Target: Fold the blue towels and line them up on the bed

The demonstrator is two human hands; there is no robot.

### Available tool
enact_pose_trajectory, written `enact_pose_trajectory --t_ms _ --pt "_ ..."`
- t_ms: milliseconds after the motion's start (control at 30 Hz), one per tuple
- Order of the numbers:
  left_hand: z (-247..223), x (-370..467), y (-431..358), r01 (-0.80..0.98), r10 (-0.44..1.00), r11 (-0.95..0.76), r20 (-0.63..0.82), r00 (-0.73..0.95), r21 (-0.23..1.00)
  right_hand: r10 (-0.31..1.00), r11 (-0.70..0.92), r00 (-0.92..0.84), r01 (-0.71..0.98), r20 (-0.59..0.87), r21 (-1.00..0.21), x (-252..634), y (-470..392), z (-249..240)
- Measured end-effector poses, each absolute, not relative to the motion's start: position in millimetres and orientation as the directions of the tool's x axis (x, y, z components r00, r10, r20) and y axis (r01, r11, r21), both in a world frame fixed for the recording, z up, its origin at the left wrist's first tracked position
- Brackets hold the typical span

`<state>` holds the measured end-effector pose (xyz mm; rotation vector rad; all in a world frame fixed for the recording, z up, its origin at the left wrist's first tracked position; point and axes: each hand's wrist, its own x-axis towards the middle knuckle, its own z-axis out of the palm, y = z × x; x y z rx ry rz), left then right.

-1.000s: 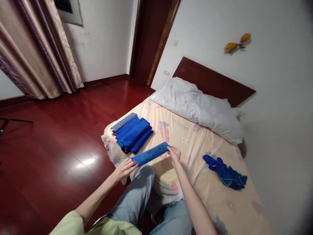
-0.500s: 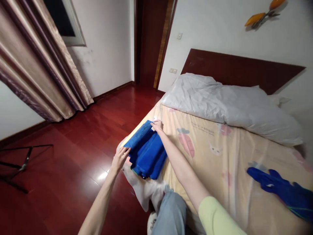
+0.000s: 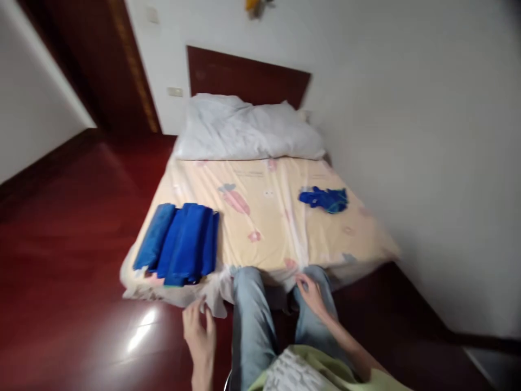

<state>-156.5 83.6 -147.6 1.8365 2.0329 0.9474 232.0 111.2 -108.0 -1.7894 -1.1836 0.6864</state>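
Blue folded cloths [image 3: 187, 241] lie side by side at the near left corner of the bed [image 3: 260, 252]. Just below them, in front of the bed's edge, is my left hand [image 3: 198, 330], its fingers apart and holding nothing. My right hand [image 3: 311, 294] hovers over or rests on my right knee, fingers loosely curled and apart, with nothing in it. Farther right on the sheet lies a crumpled dark blue fabric item [image 3: 324, 199] with a thin green edge. Its kind is hard to make out.
A long grey-white pillow [image 3: 252, 127] spans the bed's head below a dark wooden headboard [image 3: 244, 75]. My jeans-clad legs [image 3: 252, 315] touch or nearly touch the bed's front edge. A white wall [image 3: 427, 163] is to the right, red wooden floor [image 3: 73, 260] to the left.
Both hands have let go of the blue cloth at the left and drawn back toward me. That cloth now lies flat beside the others. My view has swung to the right.
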Motion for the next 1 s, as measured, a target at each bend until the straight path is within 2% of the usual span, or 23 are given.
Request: enact_pose_trajectory --t_ms 67,133,233,333,467,600,800,1000 --pt "-158.1 -90.3 49.9 0.822 0.994 -0.111 0.078 0.081 0.559 0.847 -0.267 0.532 0.463 0.024 -0.846 259.5 40.8 -122.4" --pt "-160.5 -40.6 31.8 0.854 0.981 -0.174 0.014 0.192 0.49 0.812 -0.281 0.582 0.457 0.045 -0.844 264.0 4.8 -128.1" --pt "-152.0 -12.5 38.2 0.865 0.956 -0.278 0.037 0.29 0.418 0.828 -0.278 0.56 0.424 0.009 -0.862 253.8 6.0 -121.5" --pt "-139.5 -20.1 63.9 0.855 0.932 -0.357 0.088 0.35 0.376 0.848 -0.278 0.528 0.369 -0.045 -0.887 250.6 30.7 -110.6" --pt "-128.1 -23.8 80.4 0.872 0.926 -0.378 0.112 0.361 0.311 0.85 -0.263 0.519 0.261 -0.095 -0.929 264.1 44.9 -109.1" --pt "-126.3 -12.1 75.5 0.906 0.94 -0.334 0.161 0.3 0.26 0.859 -0.177 0.512 0.304 0.004 -0.936 274.0 42.8 -116.1" --pt "-137.6 -16.7 80.1 0.887 0.94 -0.328 0.202 0.273 0.326 0.822 -0.051 0.557 0.277 0.117 -0.959 285.9 62.2 -126.6" --pt "-154.8 -26.0 88.4 0.843 0.927 -0.361 0.257 0.275 0.399 0.74 0.047 0.639 0.264 0.211 -0.963 325.3 121.1 -160.8"
